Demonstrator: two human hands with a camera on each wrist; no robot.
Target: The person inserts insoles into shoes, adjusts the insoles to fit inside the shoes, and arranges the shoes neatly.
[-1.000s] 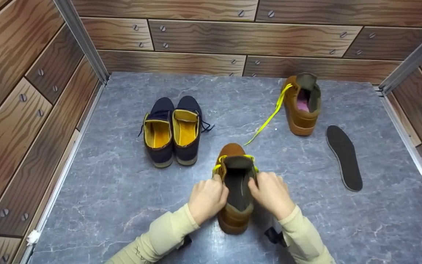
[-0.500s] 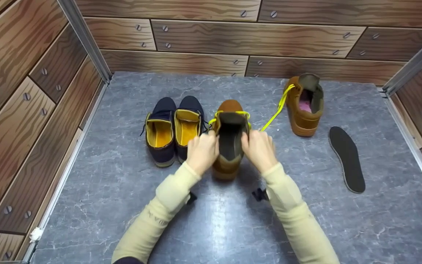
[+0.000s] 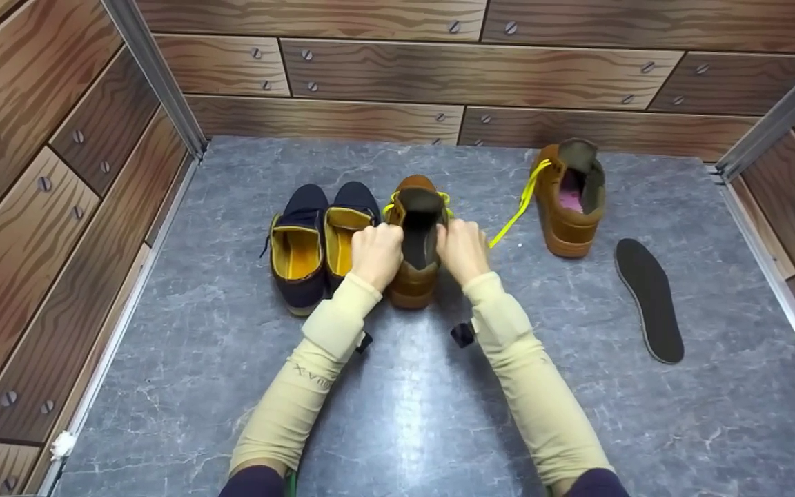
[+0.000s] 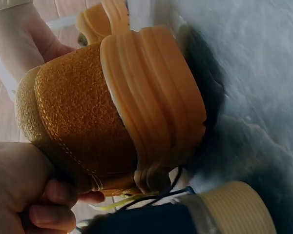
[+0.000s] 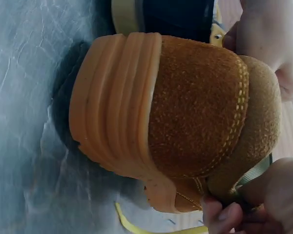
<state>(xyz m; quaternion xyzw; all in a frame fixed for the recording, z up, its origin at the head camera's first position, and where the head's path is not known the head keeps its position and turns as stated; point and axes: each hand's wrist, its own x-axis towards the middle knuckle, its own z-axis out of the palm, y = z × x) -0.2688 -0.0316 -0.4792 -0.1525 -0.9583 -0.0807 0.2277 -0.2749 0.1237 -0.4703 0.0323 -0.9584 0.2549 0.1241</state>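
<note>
Both hands grip a brown suede shoe [image 3: 411, 288] by its collar, one at each side, toe pointing away from me. The left hand [image 3: 377, 254] has its fingers curled over the left edge; the right hand [image 3: 464, 250] pinches the right edge. Yellow laces run through this shoe, and its inside is dark. Its heel [image 4: 83, 107] and ridged tan sole fill the left wrist view, above a dark shadow on the floor; whether the sole touches down I cannot tell. Close on its left stands a pair of navy shoes [image 3: 304, 290] with yellow linings, partly covered by the left hand.
Another brown shoe [image 3: 570, 228], pink inside, stands at the back right with a loose yellow lace [image 3: 518, 210] trailing left. A dark insole [image 3: 653, 304] lies on the grey marbled floor [image 3: 715, 414] at right. Wood-patterned walls [image 3: 370, 65] enclose the back and sides.
The held brown shoe has moved forward and a little left, from near me to beside the navy pair. Both hands kept their grip throughout. The other shoes and the insole stayed put.
</note>
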